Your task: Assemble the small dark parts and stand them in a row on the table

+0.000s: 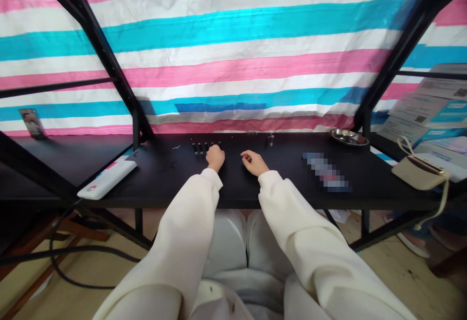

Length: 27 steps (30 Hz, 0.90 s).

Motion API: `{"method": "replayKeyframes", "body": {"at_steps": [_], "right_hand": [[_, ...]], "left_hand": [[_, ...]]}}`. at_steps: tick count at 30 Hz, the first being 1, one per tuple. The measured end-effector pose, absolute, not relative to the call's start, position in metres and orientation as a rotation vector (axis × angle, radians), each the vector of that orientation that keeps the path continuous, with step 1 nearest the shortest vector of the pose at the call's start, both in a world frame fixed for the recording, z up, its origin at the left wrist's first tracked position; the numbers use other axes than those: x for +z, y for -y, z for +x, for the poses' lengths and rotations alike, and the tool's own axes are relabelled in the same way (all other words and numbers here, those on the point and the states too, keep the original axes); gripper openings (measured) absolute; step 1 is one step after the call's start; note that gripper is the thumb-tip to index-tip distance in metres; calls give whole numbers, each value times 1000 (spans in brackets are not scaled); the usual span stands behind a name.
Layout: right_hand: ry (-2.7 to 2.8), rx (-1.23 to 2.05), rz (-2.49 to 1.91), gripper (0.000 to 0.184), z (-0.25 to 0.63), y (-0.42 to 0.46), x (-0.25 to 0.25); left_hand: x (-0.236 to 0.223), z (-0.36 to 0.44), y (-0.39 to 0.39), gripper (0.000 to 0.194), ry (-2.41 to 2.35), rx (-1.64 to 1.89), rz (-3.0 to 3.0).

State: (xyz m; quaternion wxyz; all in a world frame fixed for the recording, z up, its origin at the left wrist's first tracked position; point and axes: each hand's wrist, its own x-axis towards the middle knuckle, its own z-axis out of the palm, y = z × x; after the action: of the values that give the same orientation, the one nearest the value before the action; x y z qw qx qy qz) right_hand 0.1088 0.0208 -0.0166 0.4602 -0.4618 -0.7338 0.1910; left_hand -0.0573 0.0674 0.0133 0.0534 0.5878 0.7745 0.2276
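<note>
My left hand (215, 157) is closed, knuckles up, at the right end of a row of small dark cylinders (200, 148) with pale ends on the black table (233, 191). Its fingertips are hidden, so what they grip, if anything, does not show. A short way to the right, my right hand (255, 163) rests low over the tabletop with its fingers curled in towards the thumb. Whether something small sits between them I cannot make out. Beyond it stands another small dark cylinder (271, 142), and several small grey pieces (251, 133) line the back edge.
A shiny metal dish (349, 137) is at the back right, with a blurred-out flat item (326, 171) nearer. A beige bag (419, 171) lies far right. On the left is a white power-bank-like block (107, 179) with a cable. Black frame posts (126, 98) flank a striped sheet.
</note>
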Motion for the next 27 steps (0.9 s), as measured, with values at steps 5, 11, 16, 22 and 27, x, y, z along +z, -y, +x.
{"method": "replayKeyframes", "body": {"at_steps": [5,11,16,22,27], "right_hand": [[1814,465,-1147,21,109,-23,-18],[1791,384,-1266,17,113,-29,-25],[1739,302,-1426,18,119,-34,-28],[1683,272,-1692,17,150,-47,-23],[1630,274,-1946,18,200,-67,-17]], "left_hand": [[18,-57,-64,28,-2329,530,1959],[13,-38,-39,28,-2154,544,2155],[0,-29,-22,37,-1731,779,2343],[-4,-33,-21,38,-1643,1020,2234],[-5,-34,-22,36,-1585,1079,2178]]}}
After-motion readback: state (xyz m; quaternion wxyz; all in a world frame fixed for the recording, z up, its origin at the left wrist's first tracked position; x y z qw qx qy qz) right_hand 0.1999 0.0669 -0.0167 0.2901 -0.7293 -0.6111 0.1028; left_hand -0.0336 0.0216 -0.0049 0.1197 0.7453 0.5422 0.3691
